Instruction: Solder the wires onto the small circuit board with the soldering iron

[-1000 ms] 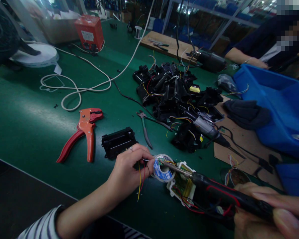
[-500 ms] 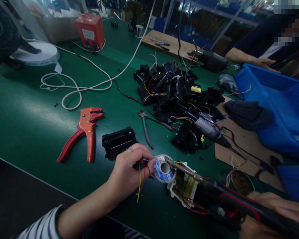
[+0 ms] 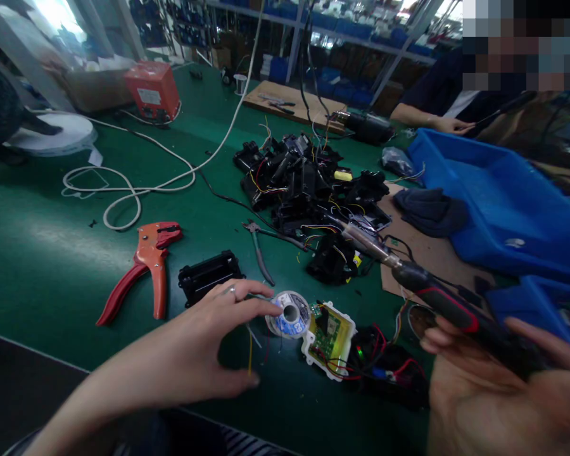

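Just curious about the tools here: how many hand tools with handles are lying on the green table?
2: red pliers at the left, and small grey pliers beside the pile of black parts. More may be buried there.

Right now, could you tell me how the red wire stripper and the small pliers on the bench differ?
The red wire stripper is bulky, with red-orange handles; the small pliers are slim, with dark grey handles. The stripper lies far left of the left hand; the pliers lie just beyond its fingertips. Both rest flat and untouched on the green mat.
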Motion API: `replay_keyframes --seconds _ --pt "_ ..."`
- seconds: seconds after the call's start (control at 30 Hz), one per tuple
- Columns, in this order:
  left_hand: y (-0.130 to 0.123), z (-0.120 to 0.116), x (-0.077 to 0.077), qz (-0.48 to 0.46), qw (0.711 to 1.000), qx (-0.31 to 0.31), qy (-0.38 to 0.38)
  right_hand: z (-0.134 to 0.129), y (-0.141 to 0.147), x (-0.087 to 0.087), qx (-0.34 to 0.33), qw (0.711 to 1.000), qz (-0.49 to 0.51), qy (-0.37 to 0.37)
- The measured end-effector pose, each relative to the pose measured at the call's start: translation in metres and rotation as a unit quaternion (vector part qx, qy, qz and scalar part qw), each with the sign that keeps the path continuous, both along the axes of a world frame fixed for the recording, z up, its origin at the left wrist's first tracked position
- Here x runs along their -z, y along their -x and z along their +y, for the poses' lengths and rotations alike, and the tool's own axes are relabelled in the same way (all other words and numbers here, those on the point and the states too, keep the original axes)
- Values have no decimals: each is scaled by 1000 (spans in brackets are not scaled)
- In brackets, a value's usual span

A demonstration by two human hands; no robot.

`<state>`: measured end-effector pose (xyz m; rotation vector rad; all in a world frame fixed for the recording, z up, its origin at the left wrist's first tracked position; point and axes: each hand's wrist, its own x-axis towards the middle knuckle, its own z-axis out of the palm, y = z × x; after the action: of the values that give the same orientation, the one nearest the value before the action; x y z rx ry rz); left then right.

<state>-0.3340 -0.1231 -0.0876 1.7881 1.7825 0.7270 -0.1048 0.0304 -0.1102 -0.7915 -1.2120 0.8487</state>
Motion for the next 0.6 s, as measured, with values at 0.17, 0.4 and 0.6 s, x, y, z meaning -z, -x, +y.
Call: replay_keyframes --seconds 0.17,0.4,0.6 --pt "23 26 -36 -53 997 56 29 -4 3 -4 -15 1000 22 -14" --pt "-12 116 -18 -78 961 125 234 -1 -4 -3 -14 998 56 -32" --pt "-12 126 -8 -221 911 131 324 -10 -16 -4 28 996 59 -54"
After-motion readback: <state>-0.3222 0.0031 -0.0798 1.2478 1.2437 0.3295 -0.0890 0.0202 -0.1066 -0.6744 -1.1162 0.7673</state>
